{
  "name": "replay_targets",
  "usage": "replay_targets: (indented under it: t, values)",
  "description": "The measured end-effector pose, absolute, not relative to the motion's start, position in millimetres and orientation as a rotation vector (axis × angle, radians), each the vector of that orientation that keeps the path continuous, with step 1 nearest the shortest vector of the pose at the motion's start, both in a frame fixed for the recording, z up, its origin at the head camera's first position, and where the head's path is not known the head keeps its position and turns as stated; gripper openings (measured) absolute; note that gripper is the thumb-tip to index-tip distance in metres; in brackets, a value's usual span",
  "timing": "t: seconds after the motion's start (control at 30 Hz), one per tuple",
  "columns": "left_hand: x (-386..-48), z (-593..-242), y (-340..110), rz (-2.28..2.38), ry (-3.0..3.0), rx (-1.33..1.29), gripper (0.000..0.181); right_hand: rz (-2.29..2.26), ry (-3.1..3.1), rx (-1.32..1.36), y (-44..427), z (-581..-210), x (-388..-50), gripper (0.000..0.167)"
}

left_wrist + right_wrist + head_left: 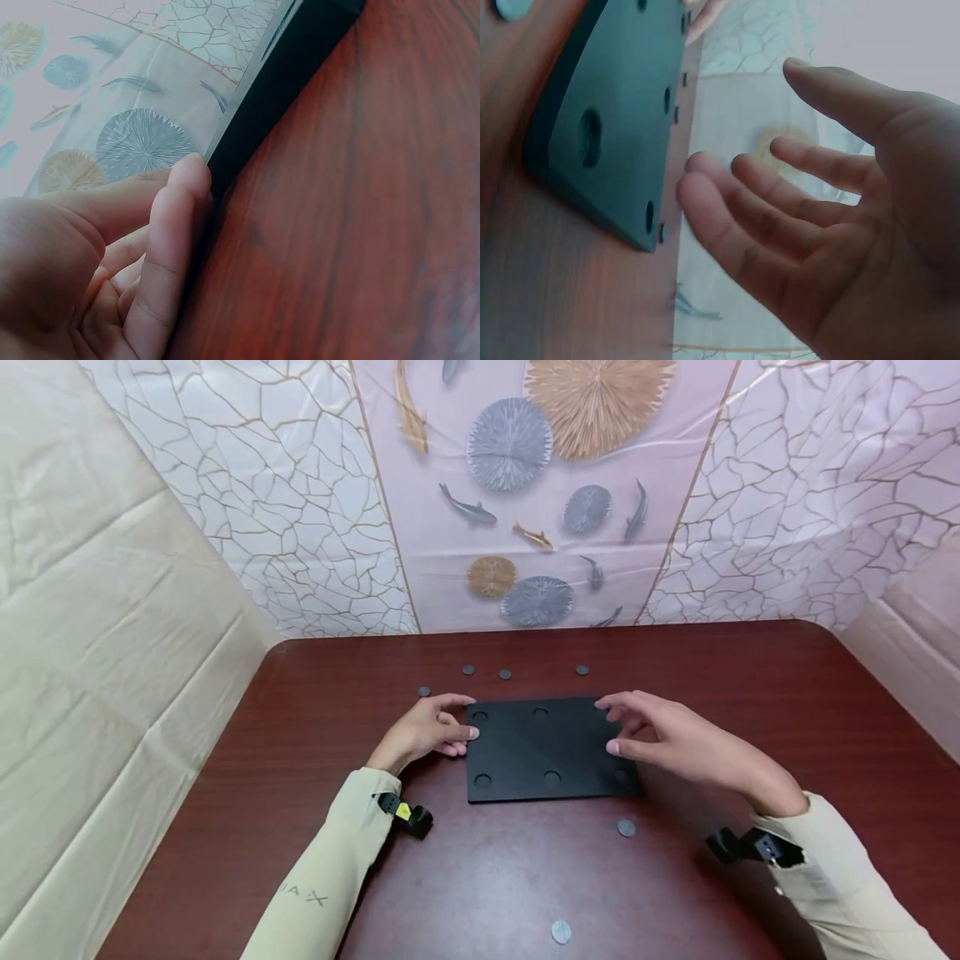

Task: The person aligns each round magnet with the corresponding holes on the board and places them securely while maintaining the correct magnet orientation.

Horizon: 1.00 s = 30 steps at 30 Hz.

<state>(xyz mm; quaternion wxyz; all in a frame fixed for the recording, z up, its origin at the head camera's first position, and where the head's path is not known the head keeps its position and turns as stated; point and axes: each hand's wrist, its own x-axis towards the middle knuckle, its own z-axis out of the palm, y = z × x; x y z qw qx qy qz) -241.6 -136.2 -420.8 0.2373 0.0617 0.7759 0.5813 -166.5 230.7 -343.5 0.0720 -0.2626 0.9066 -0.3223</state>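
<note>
A flat black board (543, 747) with several round recesses lies on the table. My left hand (427, 728) holds its left edge, with the thumb tip at the rim and the lower fingers curled in. In the left wrist view those fingers (166, 247) lie against the side of the board (274, 82). Over the board's right end hovers my right hand (678, 739), fingers spread and loosely bent. The right wrist view shows a gap between this hand (817, 217) and the board (622, 97), and nothing in its grasp.
Small round grey discs lie on the dark red table (315, 827): several beyond the board, such as one disc (506, 674), another disc (626, 828) before its right end, and a paler disc (561, 932) nearest me. Patterned cloth (510, 527) hangs behind.
</note>
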Motion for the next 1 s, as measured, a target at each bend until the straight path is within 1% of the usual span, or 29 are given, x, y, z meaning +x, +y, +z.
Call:
replay_targets:
  t: [0.23,0.37,0.6,0.9,1.0]
  values:
    - [-243,-422,-136,1.611,2.114,0.161,0.059,-1.006,2.729,-0.862,222,-335,-152,0.043]
    - [-242,-421,-137,1.604,2.114,0.147,0.058,-1.008,2.708,-0.925,219,-338,-148,0.044]
    - [-243,-420,-136,1.608,2.112,0.172,0.059,-0.960,2.701,-0.954,214,-344,-142,0.041]
    - [-241,-420,-137,1.597,2.131,0.162,0.058,-0.942,2.398,-1.104,200,-344,-134,0.039]
    - [-241,-420,-136,1.591,2.137,0.156,0.058,-0.909,2.323,-1.156,197,-345,-131,0.035]
